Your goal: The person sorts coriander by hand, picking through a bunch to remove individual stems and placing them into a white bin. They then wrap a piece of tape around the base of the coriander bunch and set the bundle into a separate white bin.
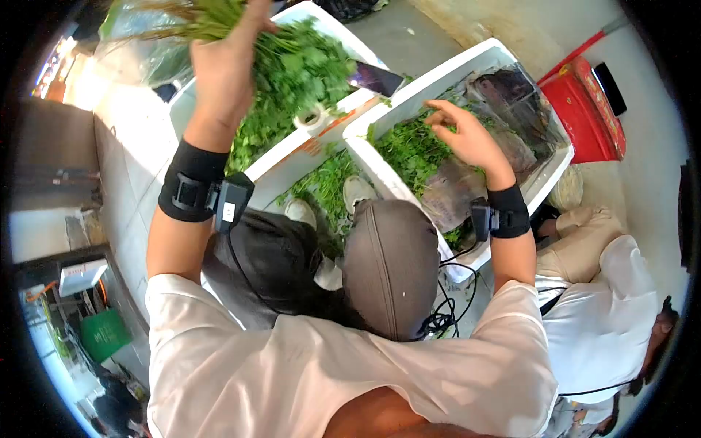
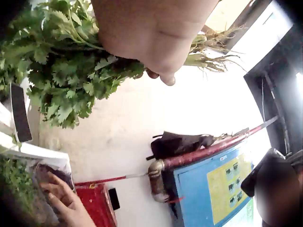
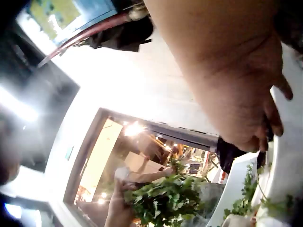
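My left hand grips a bunch of coriander by its stems, raised over the left white foam box. Roots stick out on one side of the fist in the left wrist view, and the leaves hang on the other. More leafy greens fill that box. Over the right foam box hovers my right hand, holding nothing, its fingers loosely bent. Below it lie coriander sprigs and clear plastic wrapping.
A phone and a white roll rest along the left box's edge. Loose greens lie on the floor by my shoes. A red container stands behind the right box. Another person sits at right. Black cables hang beside my knee.
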The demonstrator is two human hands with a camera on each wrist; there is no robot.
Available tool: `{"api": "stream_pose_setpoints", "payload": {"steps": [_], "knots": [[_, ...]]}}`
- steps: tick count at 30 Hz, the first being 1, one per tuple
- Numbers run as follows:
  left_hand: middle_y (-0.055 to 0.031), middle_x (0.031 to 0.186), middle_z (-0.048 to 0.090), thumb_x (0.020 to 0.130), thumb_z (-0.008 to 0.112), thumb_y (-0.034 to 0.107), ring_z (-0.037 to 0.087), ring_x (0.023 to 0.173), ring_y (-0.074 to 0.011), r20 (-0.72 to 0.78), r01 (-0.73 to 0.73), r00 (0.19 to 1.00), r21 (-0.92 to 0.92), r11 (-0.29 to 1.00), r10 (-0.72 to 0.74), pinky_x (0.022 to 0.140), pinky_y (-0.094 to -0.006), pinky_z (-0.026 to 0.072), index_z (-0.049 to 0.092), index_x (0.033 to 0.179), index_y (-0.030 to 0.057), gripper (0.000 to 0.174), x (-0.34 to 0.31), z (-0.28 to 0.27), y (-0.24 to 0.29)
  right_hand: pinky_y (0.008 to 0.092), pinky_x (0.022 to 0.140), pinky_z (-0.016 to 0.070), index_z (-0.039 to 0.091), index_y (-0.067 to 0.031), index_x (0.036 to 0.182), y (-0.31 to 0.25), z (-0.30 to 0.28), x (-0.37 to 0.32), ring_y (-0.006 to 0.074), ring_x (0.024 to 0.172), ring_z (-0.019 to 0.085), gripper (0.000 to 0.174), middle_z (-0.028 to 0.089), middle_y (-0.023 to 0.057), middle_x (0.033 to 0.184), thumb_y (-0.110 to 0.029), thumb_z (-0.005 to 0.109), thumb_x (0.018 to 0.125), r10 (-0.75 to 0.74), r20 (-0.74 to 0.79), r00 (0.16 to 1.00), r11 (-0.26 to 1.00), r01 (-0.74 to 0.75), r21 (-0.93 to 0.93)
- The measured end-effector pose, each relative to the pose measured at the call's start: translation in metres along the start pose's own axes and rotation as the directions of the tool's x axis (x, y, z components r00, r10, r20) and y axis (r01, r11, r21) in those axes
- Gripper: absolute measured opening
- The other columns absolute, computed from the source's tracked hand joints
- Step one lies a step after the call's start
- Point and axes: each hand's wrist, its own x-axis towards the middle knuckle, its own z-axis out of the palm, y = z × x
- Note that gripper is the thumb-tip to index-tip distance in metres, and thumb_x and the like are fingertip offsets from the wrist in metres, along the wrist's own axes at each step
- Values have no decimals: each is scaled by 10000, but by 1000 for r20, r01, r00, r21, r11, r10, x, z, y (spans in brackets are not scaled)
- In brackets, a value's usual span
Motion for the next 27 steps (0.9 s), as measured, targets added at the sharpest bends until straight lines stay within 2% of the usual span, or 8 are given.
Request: {"api": "stream_pose_setpoints", "payload": {"steps": [3,6,13,15,17,21,23,27], "knots": [[-48,923,714,952,746,260,656,829,-124,-175,6,984,-96,995,-22,740,-295,525,684,1087,35,270,-10,-47,17,348,888,520,613,-29,1292,16,35,25,283,1008,681,375,702,167,1121,-82,639,922,29,76,997,957,-50,287],[33,837,601,983,719,263,556,760,-95,-449,-38,893,-128,991,-23,698,-266,456,662,1022,85,192,-22,-63,25,399,956,503,678,-37,1197,-16,65,43,341,1065,644,337,661,145,1125,-117,700,870,-264,-68,962,946,245,-215],[-13,945,662,955,734,228,579,822,-123,-449,43,889,271,962,87,729,-300,478,671,1052,20,238,-38,-97,8,461,1060,462,683,-86,1212,-64,153,99,421,1280,528,387,513,214,1392,-94,774,836,-411,173,895,829,447,-336],[-81,984,705,920,750,199,630,830,-159,-256,140,967,466,874,-18,720,-334,509,680,1069,-4,262,-49,-103,14,468,1066,458,685,-74,1187,-63,168,113,425,1294,517,369,494,216,1417,-92,778,830,-373,209,904,796,427,-429],[-35,913,722,927,771,259,651,857,-98,-85,-9,995,379,925,44,781,-288,528,708,1057,40,262,-50,-113,-30,475,1072,455,688,-63,1163,-56,175,123,430,1307,506,351,475,218,1442,-90,783,825,-332,229,915,749,403,-526],[-70,896,756,854,827,277,656,760,-122,80,103,986,399,911,-147,738,-330,544,743,1037,28,321,-60,-114,-57,482,1084,439,704,-47,1152,-63,167,128,435,1314,501,345,471,237,1449,-103,785,821,-394,204,896,793,443,-419],[-73,901,753,856,821,257,662,785,-130,179,76,971,402,913,-160,766,-336,545,743,1036,27,302,-63,-114,-51,478,1060,470,691,1,1153,-83,152,122,388,1334,501,328,465,228,1465,-121,769,859,-253,160,954,955,272,-113],[-81,936,754,864,807,234,669,830,-141,301,87,934,332,939,-192,804,-334,542,740,1042,26,282,-68,-109,-33,374,908,576,686,31,1142,-132,127,98,284,1240,583,339,488,184,1437,-168,778,884,-166,116,979,968,140,208]]}}
